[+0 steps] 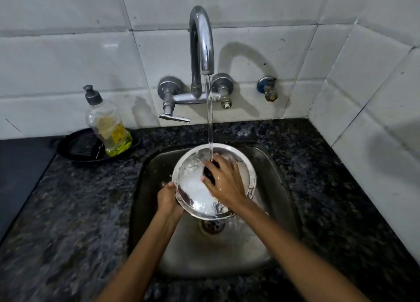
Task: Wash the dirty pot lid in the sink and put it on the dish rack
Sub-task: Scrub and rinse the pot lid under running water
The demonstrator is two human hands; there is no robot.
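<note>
A round steel pot lid (195, 188) with a black knob (208, 173) is held tilted over the steel sink (270, 165), under running water from the tap (202, 40). My left hand (167, 196) grips the lid's lower left rim. My right hand (223, 180) lies on the lid's wet face, fingers spread over and around the knob, covering the lid's right side. Water splashes off the lid. No dish rack is in view.
A soap bottle (109, 126) with yellow liquid stands in a black dish (77, 150) at the back left of the dark granite counter (79, 210). The drain (211, 226) lies below the lid. Tiled walls close the back and right.
</note>
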